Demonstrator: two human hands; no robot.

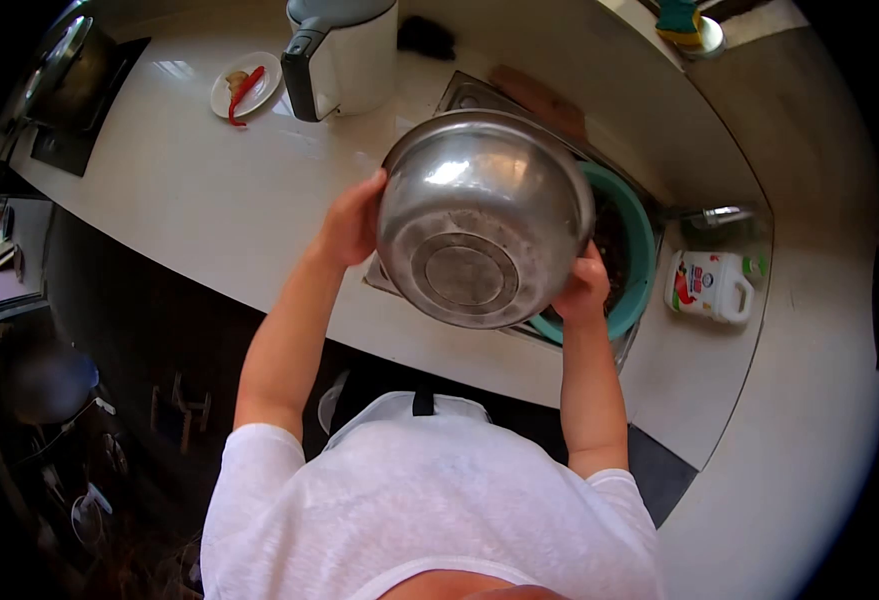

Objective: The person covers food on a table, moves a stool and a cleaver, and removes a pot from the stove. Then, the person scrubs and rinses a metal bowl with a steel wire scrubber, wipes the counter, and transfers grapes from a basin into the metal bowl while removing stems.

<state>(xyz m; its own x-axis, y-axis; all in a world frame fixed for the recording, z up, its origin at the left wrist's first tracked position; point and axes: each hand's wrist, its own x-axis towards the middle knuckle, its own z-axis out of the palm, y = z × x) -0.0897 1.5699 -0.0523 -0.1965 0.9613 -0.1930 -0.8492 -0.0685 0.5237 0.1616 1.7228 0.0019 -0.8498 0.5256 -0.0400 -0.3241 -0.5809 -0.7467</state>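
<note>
A large steel bowl (479,215) is tipped up over the sink area, its round base facing me and its inside hidden. My left hand (352,220) grips the bowl's left rim. On the opposite side, my right hand (583,287) holds the lower right rim. Behind and to the right of the bowl sits a teal basin (641,255), partly covered by it, with dark contents that I cannot make out.
A white kettle (359,60) stands at the counter's back, beside a plate (262,97) with a red chili (246,92) and a ginger-like piece. A white detergent jug (709,287) lies near the faucet (716,216). The stove with a pot (69,75) is far left.
</note>
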